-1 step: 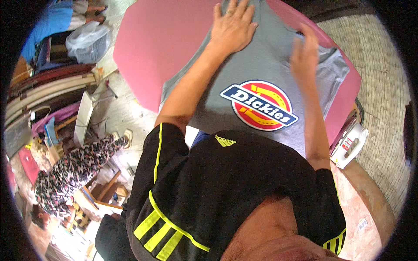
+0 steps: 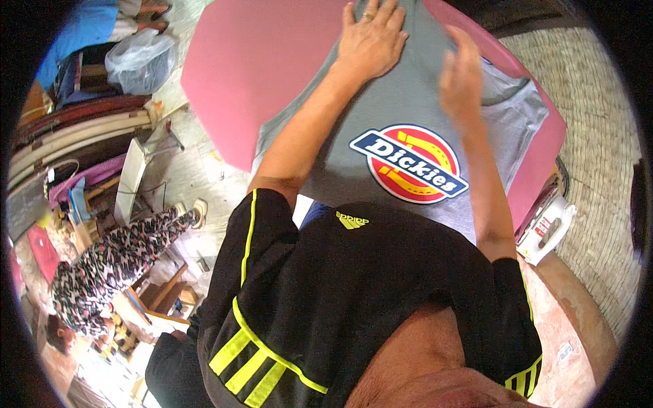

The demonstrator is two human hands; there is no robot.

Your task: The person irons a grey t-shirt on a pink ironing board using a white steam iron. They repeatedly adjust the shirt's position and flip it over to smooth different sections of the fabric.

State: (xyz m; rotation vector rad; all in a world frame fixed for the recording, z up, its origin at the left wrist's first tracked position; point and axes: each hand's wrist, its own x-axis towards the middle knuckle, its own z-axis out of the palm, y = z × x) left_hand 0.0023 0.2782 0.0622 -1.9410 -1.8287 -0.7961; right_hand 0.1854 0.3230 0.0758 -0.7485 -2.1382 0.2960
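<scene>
A grey shirt lies spread over a pink padded board. On its front is a large round red and yellow print crossed by a dark blue banner. My left hand rests flat on the shirt's far part, fingers stretched and a ring on one of them. Slightly smeared by motion, my right hand is over the shirt to the right of the left hand, its fingers extended and nothing seen in them. Whether it touches the cloth I cannot tell. Some folds show in the shirt at the right.
A white iron stands at the board's right edge. To the left are a clear plastic bag, stacked fabric rolls and a person in patterned clothes. Another person in blue is at the far left.
My right hand has shifted a little to the left over the shirt. My left hand stays in its place on the cloth, and the whole view has moved slightly.
</scene>
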